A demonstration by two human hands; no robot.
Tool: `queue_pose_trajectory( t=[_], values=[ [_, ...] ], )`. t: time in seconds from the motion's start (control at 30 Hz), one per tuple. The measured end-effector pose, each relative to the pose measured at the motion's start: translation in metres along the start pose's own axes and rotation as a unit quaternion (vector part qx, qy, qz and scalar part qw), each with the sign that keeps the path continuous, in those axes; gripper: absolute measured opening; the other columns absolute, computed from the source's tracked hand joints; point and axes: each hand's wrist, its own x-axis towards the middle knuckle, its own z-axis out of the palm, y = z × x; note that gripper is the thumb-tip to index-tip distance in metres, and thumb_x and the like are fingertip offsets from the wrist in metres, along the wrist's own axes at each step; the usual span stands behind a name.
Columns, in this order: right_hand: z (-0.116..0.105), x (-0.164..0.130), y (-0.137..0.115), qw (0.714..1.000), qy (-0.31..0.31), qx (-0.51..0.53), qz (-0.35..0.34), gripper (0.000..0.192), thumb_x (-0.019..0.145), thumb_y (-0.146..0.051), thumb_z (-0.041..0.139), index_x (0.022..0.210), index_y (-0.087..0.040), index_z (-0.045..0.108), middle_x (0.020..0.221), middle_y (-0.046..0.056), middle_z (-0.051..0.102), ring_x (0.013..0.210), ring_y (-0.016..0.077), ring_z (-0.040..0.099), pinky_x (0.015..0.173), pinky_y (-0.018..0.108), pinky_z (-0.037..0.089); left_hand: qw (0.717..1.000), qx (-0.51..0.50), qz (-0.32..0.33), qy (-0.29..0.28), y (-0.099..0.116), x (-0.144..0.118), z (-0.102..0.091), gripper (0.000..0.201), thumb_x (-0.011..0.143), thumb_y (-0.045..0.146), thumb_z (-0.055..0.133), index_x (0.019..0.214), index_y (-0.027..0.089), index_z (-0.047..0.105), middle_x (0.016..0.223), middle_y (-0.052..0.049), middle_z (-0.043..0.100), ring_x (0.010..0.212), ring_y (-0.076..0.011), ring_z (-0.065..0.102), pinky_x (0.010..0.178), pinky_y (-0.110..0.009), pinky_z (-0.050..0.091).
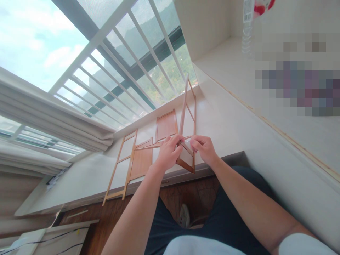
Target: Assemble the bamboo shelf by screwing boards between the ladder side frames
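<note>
A wooden ladder-like frame (189, 117) stands upright on the white windowsill (87, 177). My left hand (168, 150) grips its lower part together with a thin wooden panel. Against the same spot my right hand (203, 147) pinches a small fitting or tool, too small to name. On the sill to the left lie another ladder frame (120, 166) and two brown shelf panels (142, 161), (166, 125).
A barred window (119, 67) and folded white curtain (53, 117) rise behind the sill. At right a white counter (239, 71) carries a plastic bottle (248, 24). Below are my dark-clothed legs, a wooden floor (172, 198) and a white board (53, 237).
</note>
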Motion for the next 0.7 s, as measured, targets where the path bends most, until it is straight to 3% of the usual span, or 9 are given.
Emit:
queue_pose_trajectory(
  t=[0.27,0.7],
  values=[
    [-0.0046,-0.0029,0.0015,0.989,0.049,-0.1,-0.101,0.03,0.09,-0.032,0.06,0.064,-0.02,0.056,0.059,-0.003,0.052,0.057,0.0114,0.047,0.058,0.027,0.037,1.0,0.002,0.002,0.0,-0.0001,0.0006,0.001,0.022,0.091,0.03,0.045,0.105,0.027,0.061,0.093,-0.001,0.065,0.101,-0.0247,0.056,0.095,-0.04,0.042],
    [-0.0078,-0.0048,0.0042,0.968,0.05,-0.153,-0.195,0.025,0.096,-0.026,0.058,0.071,-0.022,0.055,0.066,-0.001,0.054,0.062,0.0131,0.05,0.061,0.028,0.041,1.0,0.003,0.006,-0.002,0.0011,0.0003,-0.0003,0.022,0.091,0.029,0.046,0.105,0.028,0.061,0.093,-0.001,0.065,0.1,-0.0241,0.056,0.094,-0.039,0.042]
  ],
)
